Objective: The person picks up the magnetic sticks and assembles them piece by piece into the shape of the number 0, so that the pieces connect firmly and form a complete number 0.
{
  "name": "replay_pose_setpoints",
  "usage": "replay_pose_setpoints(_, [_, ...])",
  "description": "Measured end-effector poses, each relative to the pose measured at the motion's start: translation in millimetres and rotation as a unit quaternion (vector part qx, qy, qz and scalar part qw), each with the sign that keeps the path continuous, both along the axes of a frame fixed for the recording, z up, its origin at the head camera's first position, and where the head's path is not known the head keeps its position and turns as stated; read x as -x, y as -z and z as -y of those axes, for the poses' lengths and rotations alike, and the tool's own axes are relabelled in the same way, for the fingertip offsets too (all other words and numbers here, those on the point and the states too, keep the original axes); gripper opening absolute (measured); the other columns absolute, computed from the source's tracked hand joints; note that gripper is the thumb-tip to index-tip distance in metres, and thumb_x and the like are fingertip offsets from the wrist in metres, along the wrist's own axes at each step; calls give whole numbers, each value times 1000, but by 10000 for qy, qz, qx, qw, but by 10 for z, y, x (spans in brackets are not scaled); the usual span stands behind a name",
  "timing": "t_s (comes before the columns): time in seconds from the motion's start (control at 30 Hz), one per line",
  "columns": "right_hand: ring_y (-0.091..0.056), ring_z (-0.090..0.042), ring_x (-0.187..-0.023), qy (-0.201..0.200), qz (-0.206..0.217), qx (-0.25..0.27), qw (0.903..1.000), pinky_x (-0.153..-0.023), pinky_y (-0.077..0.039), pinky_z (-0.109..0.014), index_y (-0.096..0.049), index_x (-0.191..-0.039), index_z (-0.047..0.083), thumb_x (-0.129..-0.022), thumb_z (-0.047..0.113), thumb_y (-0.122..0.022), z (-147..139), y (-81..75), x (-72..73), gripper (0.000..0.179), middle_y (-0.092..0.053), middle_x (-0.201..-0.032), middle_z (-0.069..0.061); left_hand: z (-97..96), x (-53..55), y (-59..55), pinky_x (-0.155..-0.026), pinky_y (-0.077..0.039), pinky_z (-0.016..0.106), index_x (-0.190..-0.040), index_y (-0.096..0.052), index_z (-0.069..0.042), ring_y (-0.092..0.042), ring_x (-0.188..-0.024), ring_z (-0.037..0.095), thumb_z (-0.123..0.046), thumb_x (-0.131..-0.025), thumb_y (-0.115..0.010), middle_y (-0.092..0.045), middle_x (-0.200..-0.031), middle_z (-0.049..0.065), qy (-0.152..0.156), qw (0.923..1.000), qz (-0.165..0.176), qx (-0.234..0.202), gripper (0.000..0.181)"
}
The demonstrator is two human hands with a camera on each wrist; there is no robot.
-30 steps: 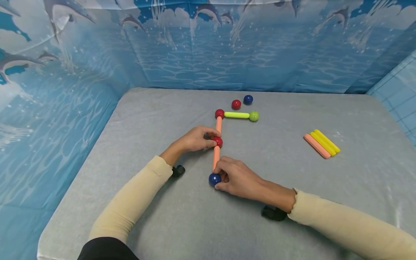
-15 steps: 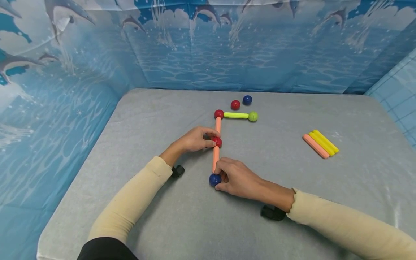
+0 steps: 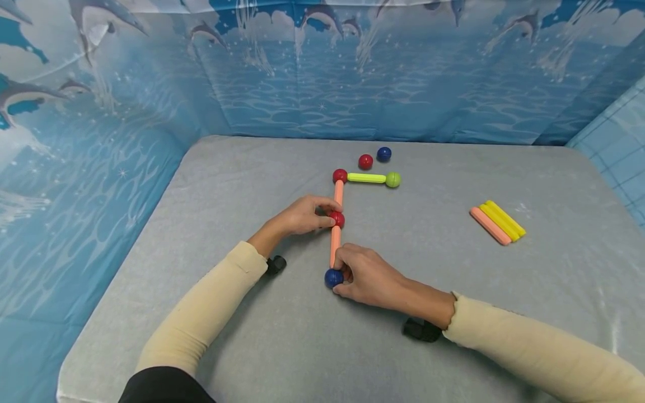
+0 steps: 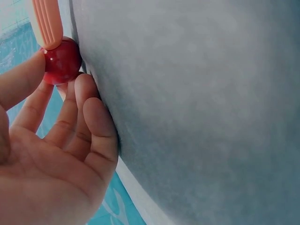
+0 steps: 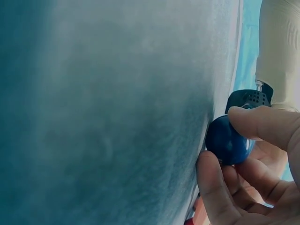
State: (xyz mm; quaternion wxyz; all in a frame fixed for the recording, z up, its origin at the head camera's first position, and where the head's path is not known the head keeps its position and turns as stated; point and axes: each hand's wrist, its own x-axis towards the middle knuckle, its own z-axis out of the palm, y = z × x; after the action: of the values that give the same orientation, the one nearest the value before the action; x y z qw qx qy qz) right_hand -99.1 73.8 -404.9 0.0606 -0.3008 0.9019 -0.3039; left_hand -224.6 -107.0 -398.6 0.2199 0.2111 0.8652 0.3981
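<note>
My left hand (image 3: pixel 302 215) pinches a red ball (image 3: pixel 337 219) between thumb and fingers; the left wrist view shows the same red ball (image 4: pixel 63 62) with an orange rod (image 4: pixel 47 23) against it. Nearer to me, my right hand (image 3: pixel 373 274) grips a blue ball (image 3: pixel 333 278) by thumb and fingertips, also visible as a blue ball (image 5: pixel 228 140) in the right wrist view. One orange rod (image 3: pixel 335 246) joins these two balls. Another orange rod (image 3: pixel 339 194) runs up to a far red ball (image 3: pixel 340 176), from which a yellow-green rod (image 3: pixel 367 178) leads right to a green ball (image 3: pixel 393 179).
Behind the chain lie a loose red ball (image 3: pixel 365 162) and a loose blue ball (image 3: pixel 384 154). To the right, yellow rods (image 3: pixel 504 220) lie beside an orange rod (image 3: pixel 490 226). The grey-covered table (image 3: pixel 428 364) ends at a blue dolphin-print curtain (image 3: pixel 322 95).
</note>
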Motion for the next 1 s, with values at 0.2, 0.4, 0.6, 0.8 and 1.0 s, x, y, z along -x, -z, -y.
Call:
replay_pose_setpoints(0.2, [-55, -8, -74, 23, 52, -8, 10000, -64, -48, -16, -57, -88, 12, -76, 10, -85, 8, 14, 16, 31, -58, -87, 3, 0, 0, -7, -65, -49, 22, -128, -66, -17, -56, -78, 15, -16, -96, -65, -64, -115, 7, 22, 10000, -7, 16, 32])
replay_pose_setpoints(0.4, [-55, -8, -74, -22, -21, 65, 10000, -64, -48, -17, -57, -89, 12, -75, 9, -86, -3, 37, 21, 32, -58, -86, 2, -2, -5, -5, -65, -48, 22, -128, -66, -14, -57, -78, 14, -14, -96, -65, -65, -115, 9, 68, 9999, -93, -12, 32])
replay_pose_setpoints(0.6, [-56, -9, -75, 27, 85, -94, 9999, -66, -47, -18, -59, -94, 13, -76, 15, -86, -28, 11, 6, 33, -59, -87, 3, 8, -2, -3, -69, -48, 22, -132, -64, -14, -58, -83, 14, -12, -96, -64, -66, -123, 12, 98, 9999, 23, -41, 36])
replay_pose_setpoints(0.8, [-56, -13, -82, 441, 189, -750, 9960, -71, -47, -25, -63, -105, 13, -79, 22, -84, -245, -153, 23, 35, -62, -93, 0, 82, -86, -80, -80, -55, 29, -139, -57, -20, -62, -104, 23, -16, -96, -64, -61, -134, 10, 71, 9995, -211, 215, 44])
replay_pose_setpoints(1.0, [-62, -20, -93, 970, -65, -1246, 9874, -79, -55, -37, -65, -113, 9, -86, 20, -77, -773, -294, 170, 32, -67, -106, -6, 228, -365, -115, -79, -54, 31, -130, -65, -17, -60, -97, 21, -15, -93, -67, -63, -124, 8, 432, 9904, -1216, 500, 37])
